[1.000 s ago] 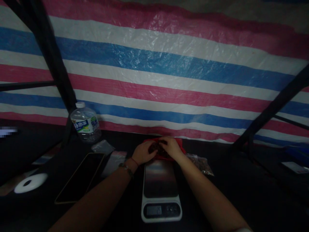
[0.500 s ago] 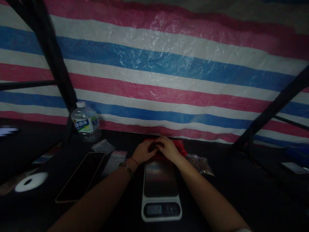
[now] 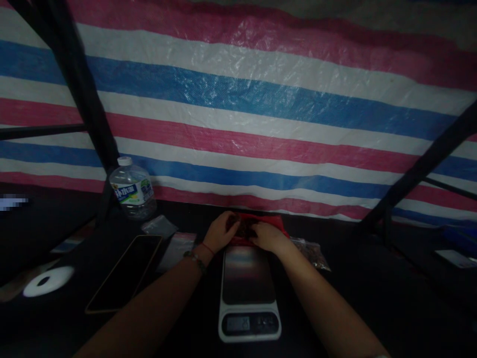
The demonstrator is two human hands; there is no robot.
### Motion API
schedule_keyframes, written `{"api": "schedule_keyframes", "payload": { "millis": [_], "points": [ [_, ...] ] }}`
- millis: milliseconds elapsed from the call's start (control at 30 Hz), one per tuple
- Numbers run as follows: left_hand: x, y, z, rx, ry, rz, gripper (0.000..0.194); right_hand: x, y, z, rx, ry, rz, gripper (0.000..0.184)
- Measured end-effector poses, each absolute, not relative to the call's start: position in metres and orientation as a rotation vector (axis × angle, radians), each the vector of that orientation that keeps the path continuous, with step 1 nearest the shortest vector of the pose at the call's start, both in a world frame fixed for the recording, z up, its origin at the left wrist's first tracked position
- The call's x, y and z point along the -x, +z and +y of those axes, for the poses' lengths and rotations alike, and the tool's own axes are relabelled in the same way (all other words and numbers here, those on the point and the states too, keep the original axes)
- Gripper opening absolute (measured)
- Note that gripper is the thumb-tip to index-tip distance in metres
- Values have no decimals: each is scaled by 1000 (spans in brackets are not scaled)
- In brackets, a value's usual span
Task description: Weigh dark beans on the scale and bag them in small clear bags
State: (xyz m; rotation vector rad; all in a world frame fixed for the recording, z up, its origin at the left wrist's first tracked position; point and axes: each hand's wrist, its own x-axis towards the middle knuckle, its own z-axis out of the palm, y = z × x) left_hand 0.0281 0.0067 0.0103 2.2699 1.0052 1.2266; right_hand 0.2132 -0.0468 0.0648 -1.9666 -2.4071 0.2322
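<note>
Beyond the kitchen scale [image 3: 249, 283] lies a red plastic bag [image 3: 274, 222], opened around a dark brown loose mass [image 3: 244, 229] that is too dim to name. My left hand [image 3: 222, 231] curls its fingers and thumb at the left side of this mass, by the bag's edge. From the right, my right hand [image 3: 269, 237] reaches in with bent fingers, its fingertips hidden in the dark contents. The scale's steel plate holds nothing, and its lit display faces me with digits I cannot read. Just right of my right hand rests a clear zip bag [image 3: 315, 254] of brown bits.
To the left lie a phone [image 3: 124, 273], clear zip bags [image 3: 179, 247] and a white oval object [image 3: 48, 281]. Behind them stands a clear plastic bottle [image 3: 133, 191]. Striped plastic sheeting [image 3: 238, 124] hangs behind the black table, between dark metal frame legs [image 3: 87, 109].
My right hand has moved right and down, away from my left hand, widening the gap between them. More of the dark brown contents and red bag now shows.
</note>
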Motion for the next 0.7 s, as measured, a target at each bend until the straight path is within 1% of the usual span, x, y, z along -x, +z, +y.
{"api": "schedule_keyframes", "payload": {
  "millis": [67,167,233,433,533,700],
  "points": [
    [-29,9,7,-2298,1200,1004,30,-214,61,-46,1970,225,-2404,32],
    [-29,7,7,-2363,1174,972,40,-214,59,-42,1899,276,-2393,26],
    [-29,6,7,-2386,1164,959,43,-214,59,-38,1883,292,-2375,25],
    [-29,5,7,-2403,1209,977,43,-217,59,-34,1901,237,-2359,24],
    [-29,7,7,-2425,1153,961,44,-218,56,-32,1901,178,-2323,22],
    [-30,13,4,-2463,1137,938,37,-220,55,-30,1797,217,-2290,21]
  ]
}}
